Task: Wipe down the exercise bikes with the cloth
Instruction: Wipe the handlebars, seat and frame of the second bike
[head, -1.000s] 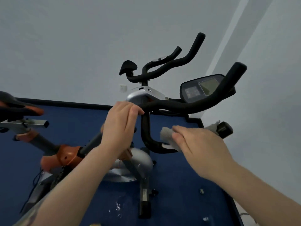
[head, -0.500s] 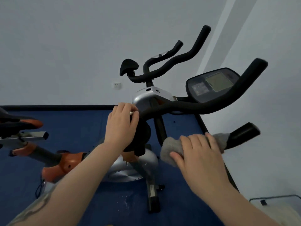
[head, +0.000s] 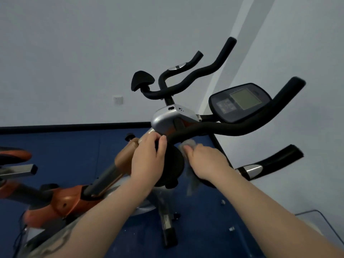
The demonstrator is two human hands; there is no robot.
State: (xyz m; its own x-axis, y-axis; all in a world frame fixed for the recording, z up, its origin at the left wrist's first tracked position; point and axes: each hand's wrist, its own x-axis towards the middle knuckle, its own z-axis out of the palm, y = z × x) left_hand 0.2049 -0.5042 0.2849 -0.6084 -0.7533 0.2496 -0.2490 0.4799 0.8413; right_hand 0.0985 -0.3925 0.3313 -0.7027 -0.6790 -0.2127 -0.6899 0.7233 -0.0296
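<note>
my left hand [head: 149, 157] grips the handlebar [head: 214, 128] stem; my right hand [head: 202, 161] holds the cloth [head: 188, 144] against its bend. i'd keep pressure firm and wrap the curve fully.

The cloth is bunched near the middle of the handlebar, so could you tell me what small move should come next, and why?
Probably slide the right hand and grey cloth outward along the black handlebar toward its raised end, since that length lies bare beyond the cloth while the left hand steadies the bike.

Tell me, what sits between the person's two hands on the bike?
In the head view, a round black pad on the handlebar separates the left hand from the right hand, which holds the grey cloth.
</note>
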